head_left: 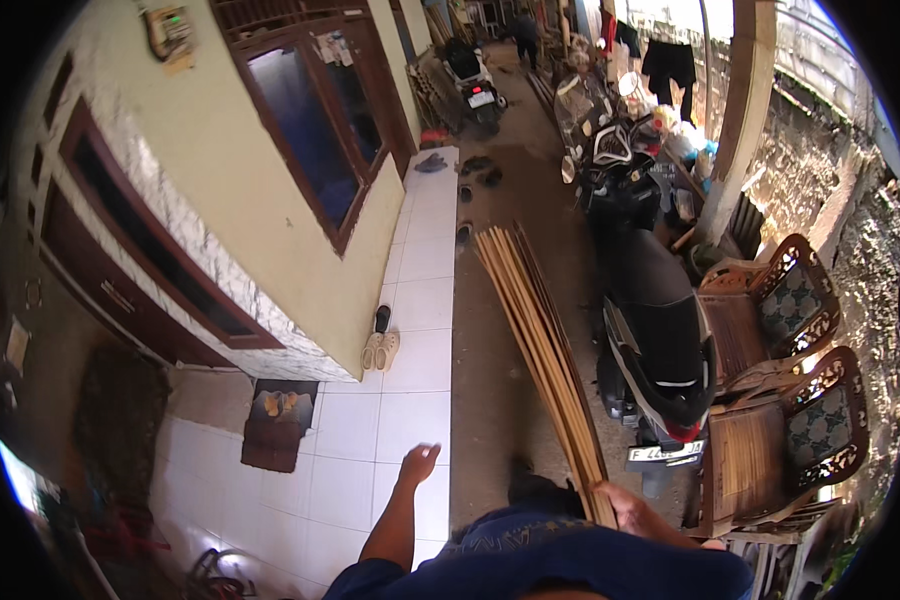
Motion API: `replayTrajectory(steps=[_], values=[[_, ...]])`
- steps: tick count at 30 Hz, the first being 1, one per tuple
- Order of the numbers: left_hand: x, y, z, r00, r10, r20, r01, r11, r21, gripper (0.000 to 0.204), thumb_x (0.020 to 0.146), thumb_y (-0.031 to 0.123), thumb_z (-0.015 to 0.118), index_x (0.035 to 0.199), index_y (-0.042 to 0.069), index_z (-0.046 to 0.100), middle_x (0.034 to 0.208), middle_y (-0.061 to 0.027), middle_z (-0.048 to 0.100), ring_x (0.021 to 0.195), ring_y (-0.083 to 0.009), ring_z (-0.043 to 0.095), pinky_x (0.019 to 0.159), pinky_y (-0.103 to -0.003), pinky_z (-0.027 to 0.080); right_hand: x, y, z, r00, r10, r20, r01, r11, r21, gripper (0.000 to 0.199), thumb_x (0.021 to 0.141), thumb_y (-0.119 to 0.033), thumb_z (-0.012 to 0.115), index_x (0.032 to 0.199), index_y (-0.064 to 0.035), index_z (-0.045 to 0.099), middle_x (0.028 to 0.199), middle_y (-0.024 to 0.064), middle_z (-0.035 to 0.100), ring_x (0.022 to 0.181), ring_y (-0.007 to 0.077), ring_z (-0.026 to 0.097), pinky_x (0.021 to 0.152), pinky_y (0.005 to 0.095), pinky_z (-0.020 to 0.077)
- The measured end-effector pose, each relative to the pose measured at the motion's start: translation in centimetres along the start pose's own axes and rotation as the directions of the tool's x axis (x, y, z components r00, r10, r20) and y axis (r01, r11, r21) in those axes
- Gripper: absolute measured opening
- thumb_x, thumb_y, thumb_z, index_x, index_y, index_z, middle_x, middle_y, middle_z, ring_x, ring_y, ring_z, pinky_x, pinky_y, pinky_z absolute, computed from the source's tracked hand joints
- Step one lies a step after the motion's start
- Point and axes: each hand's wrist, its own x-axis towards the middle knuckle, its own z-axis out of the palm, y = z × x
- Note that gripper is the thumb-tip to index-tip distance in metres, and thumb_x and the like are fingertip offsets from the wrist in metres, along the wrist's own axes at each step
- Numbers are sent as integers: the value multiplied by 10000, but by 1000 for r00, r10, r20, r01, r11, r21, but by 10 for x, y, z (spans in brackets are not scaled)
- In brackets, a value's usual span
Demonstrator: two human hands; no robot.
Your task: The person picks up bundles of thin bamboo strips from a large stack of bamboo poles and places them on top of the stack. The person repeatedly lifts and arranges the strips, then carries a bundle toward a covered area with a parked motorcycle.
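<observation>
A long bundle of thin wooden slats (540,340) stretches away from me over the concrete path. My right hand (615,497) is closed around its near end, low in the head view. My left hand (419,464) hangs free over the white tiled porch (410,400), fingers loosely curled, holding nothing. My dark blue shirt (560,560) fills the bottom edge.
A black scooter (655,340) is parked right beside the slats. Two carved wooden chairs (790,400) stand to its right. Sandals (380,350) and a doormat (278,425) lie on the porch by the yellow house wall (260,200). Another scooter (475,85) stands far ahead.
</observation>
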Motion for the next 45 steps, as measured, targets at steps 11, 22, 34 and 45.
replayTrajectory(steps=[11, 22, 34, 45], values=[[167, -153, -20, 937, -286, 199, 236, 942, 240, 284, 966, 397, 639, 957, 116, 681, 760, -100, 681, 630, -286, 647, 580, -450, 519, 222, -346, 77, 996, 42, -78, -42, 999, -3, 524, 855, -409, 749, 1222, -45, 666, 1130, 163, 695, 960, 306, 679, 854, 479, 569], [857, 39, -175, 990, -136, 42, 126, 975, 181, 192, 892, 242, 632, 866, 86, 742, 800, -121, 728, 712, -255, 704, 621, -434, 552, 437, -653, 175, 980, 51, -190, -43, 998, 47, 519, 893, -389, 721, 1326, -112, 648, 1337, 135, 647, 1143, 274, 646, 955, 475, 541], [1340, 382, -208, 1000, 12, 11, -8, 944, -329, 359, 992, 413, 594, 923, 81, 712, 767, -87, 703, 676, -226, 647, 653, -410, 518, 676, -1084, 185, 967, -22, -253, 29, 999, 23, 617, 825, -499, 777, 1254, -71, 660, 1226, 156, 665, 1059, 292, 659, 932, 439, 535], [1513, 406, -160, 511, -722, 466, 859, 408, -309, 259, 997, 315, 616, 1183, 137, 646, 923, -108, 694, 788, -290, 690, 711, -511, 531, 920, -1421, 7, 926, -377, -23, 378, 925, 29, 456, 855, -362, 717, 1197, -64, 672, 978, 98, 703, 870, 269, 701, 801, 424, 577]])
